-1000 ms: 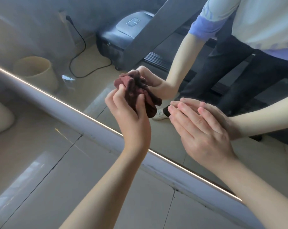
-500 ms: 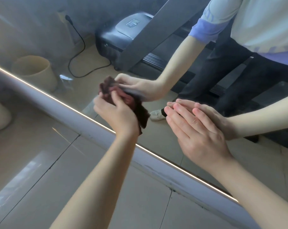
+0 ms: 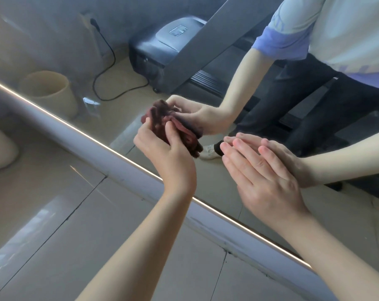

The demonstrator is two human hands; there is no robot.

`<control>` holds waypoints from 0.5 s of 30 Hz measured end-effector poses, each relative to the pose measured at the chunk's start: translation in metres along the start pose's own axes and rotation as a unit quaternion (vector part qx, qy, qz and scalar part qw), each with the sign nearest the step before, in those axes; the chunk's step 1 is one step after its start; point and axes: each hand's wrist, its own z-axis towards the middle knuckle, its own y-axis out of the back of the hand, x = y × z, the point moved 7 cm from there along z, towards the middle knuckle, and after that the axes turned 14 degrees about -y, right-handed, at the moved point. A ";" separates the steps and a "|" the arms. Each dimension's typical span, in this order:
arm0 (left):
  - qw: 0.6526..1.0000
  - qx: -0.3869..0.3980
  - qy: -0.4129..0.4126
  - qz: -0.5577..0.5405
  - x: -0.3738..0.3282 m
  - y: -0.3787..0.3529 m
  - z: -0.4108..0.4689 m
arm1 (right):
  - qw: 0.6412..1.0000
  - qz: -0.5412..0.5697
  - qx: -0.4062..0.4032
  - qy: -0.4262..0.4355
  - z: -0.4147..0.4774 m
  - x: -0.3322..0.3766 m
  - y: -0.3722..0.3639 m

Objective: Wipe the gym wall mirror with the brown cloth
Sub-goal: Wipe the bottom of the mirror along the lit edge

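Currently wiping looks under way: the left grip (image 3: 167, 157) clutches the bunched brown cloth (image 3: 185, 137) against the mirror (image 3: 123, 70) near its lower edge, while the right grip (image 3: 264, 183) rests flat and released on it. The next move likely calls for a firmly pressed sweep across unwiped areas.

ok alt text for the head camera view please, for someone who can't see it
A person's left hand holds a bunched brown cloth against a wall mirror, low down, while the right hand rests open on the glass beside it. The mirror reflects a treadmill and a pale bin.
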 end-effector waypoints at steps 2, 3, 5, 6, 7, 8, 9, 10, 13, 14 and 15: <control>0.986 0.070 -0.153 0.012 -0.027 -0.007 -0.013 | 1.000 0.009 -0.010 -0.002 0.001 0.001 0.002; 0.974 0.101 -0.205 0.010 -0.033 -0.012 -0.020 | 1.000 0.015 -0.011 -0.003 0.002 0.001 0.002; 0.969 0.099 -0.228 0.001 -0.033 -0.015 -0.015 | 1.000 0.019 -0.009 -0.007 0.002 0.000 0.002; 0.979 0.060 -0.196 -0.001 -0.027 -0.012 -0.005 | 1.000 0.015 -0.009 -0.007 0.002 0.000 0.002; 0.991 0.008 -0.131 -0.005 -0.016 -0.008 0.009 | 1.000 0.008 -0.008 -0.007 0.001 0.000 0.001; 0.998 -0.044 -0.047 -0.011 -0.002 -0.002 0.023 | 1.000 0.004 -0.005 -0.005 0.001 0.000 0.001; 0.996 -0.082 0.026 -0.013 0.011 0.003 0.030 | 1.000 0.007 -0.002 -0.004 0.001 0.000 0.000; 0.994 -0.095 0.059 -0.009 0.019 0.005 0.033 | 1.000 0.012 -0.001 -0.004 0.001 0.000 0.001; 0.997 -0.015 -0.075 0.008 -0.003 -0.001 0.014 | 1.000 0.027 -0.007 -0.012 0.001 -0.001 0.003; 0.992 0.028 -0.125 0.018 -0.012 -0.007 -0.003 | 0.999 0.030 -0.007 -0.014 0.002 -0.002 0.004; 0.984 0.069 -0.162 0.026 -0.018 -0.012 -0.019 | 0.999 0.031 -0.008 -0.014 0.002 -0.002 0.005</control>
